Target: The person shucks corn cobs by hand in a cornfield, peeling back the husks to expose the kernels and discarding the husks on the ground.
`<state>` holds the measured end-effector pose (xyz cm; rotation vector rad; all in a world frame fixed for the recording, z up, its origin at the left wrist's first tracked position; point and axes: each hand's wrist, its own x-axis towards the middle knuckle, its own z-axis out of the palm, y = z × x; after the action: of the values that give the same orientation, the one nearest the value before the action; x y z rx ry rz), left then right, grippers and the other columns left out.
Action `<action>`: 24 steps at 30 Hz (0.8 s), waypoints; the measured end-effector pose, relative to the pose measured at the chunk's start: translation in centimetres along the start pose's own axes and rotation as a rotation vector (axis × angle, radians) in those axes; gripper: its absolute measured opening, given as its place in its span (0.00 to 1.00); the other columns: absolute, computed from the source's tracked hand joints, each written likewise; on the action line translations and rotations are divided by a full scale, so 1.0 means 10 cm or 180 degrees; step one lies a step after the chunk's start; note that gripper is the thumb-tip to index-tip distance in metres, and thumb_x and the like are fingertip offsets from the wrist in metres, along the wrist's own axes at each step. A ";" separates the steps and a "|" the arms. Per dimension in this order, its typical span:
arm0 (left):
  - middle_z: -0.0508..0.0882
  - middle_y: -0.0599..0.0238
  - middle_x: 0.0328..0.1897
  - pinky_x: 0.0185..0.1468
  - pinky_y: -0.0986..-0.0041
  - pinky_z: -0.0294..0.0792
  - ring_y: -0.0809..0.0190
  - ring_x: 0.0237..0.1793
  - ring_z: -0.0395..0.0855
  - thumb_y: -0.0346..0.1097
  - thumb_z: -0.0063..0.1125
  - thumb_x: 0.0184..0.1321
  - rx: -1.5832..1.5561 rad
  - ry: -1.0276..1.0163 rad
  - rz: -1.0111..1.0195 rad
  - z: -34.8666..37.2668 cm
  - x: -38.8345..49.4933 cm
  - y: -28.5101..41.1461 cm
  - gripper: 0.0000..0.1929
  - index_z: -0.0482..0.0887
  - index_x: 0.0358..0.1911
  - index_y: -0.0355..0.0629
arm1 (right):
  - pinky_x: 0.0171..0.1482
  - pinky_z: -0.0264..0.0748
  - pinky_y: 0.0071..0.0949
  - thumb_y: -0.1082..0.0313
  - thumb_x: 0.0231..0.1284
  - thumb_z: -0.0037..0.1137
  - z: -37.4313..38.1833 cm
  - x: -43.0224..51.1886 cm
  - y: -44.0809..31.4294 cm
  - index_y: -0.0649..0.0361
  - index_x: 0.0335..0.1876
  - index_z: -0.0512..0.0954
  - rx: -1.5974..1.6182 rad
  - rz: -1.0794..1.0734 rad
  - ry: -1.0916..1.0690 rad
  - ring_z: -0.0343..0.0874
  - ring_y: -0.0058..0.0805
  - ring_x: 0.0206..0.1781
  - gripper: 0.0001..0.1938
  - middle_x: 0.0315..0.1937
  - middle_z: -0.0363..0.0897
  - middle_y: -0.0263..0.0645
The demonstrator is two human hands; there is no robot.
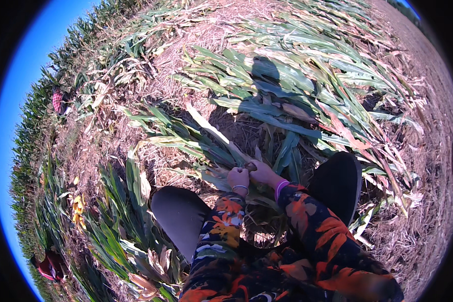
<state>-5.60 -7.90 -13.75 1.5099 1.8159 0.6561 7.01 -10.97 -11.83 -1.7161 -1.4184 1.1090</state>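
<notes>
My left hand (238, 178), with a thin bracelet at the wrist, is closed at the lower end of a bundle of cut maize plants (196, 141). Right beside it, my right hand (263, 173) has its fingers curled around a small brownish part of a maize plant (251, 166). Whether that part is a stalk end or a husked ear is hidden by the fingers. Both hands meet between my bent knees, low over the ground. A pale dry leaf (211, 126) runs up and left from them.
Cut maize stalks (287, 75) lie in a wide heap ahead. More leaves (124, 226) lie at left, beside yellow maize ears (77, 211). Two people (57, 101) (51, 267) are near the standing maize (30, 151). Bare soil (434, 113) borders the right.
</notes>
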 end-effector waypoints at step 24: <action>0.86 0.57 0.28 0.39 0.68 0.76 0.61 0.29 0.85 0.35 0.62 0.52 -0.1358 -0.0592 -0.0234 0.17 -0.02 -0.21 0.09 0.87 0.32 0.36 | 0.44 0.74 0.44 0.55 0.61 0.48 -0.05 0.04 -0.05 0.62 0.41 0.77 -0.0619 0.0027 0.0428 0.79 0.52 0.41 0.16 0.37 0.80 0.51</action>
<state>-5.68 -8.57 -16.39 1.1722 1.4704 0.7811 7.22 -10.43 -11.27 -1.8953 -1.4748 0.8654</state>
